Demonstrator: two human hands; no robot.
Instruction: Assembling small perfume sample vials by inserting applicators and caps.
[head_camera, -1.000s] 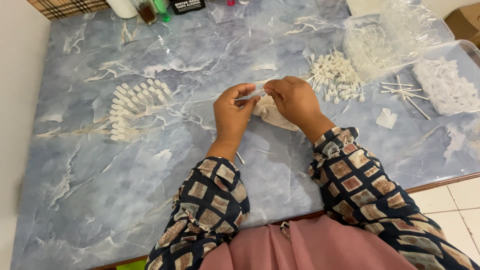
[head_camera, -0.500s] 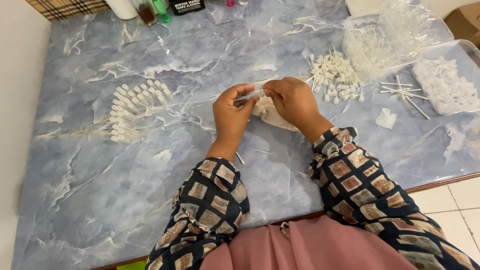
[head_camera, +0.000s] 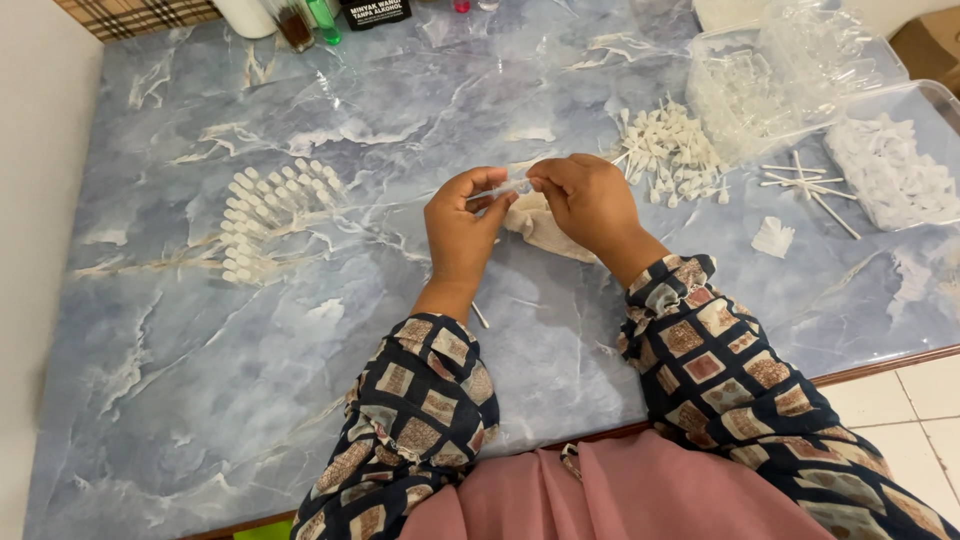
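Over the middle of the blue marbled table (head_camera: 300, 400), my left hand (head_camera: 458, 232) and my right hand (head_camera: 590, 203) meet, both pinching the ends of one small clear tube (head_camera: 505, 187) between fingertips. A crumpled white cloth (head_camera: 540, 228) lies under my right hand. Left of my hands, several small white-capped tubes (head_camera: 268, 215) lie in neat rows. To the right sits a loose heap of small white plastic parts (head_camera: 668, 152).
A clear bag of plastic pieces (head_camera: 790, 70) and a clear tray of white bits (head_camera: 890, 170) stand at the far right, with thin white sticks (head_camera: 810, 188) beside them. Bottles (head_camera: 310, 18) line the far edge. A single stick (head_camera: 481, 316) lies near my left wrist.
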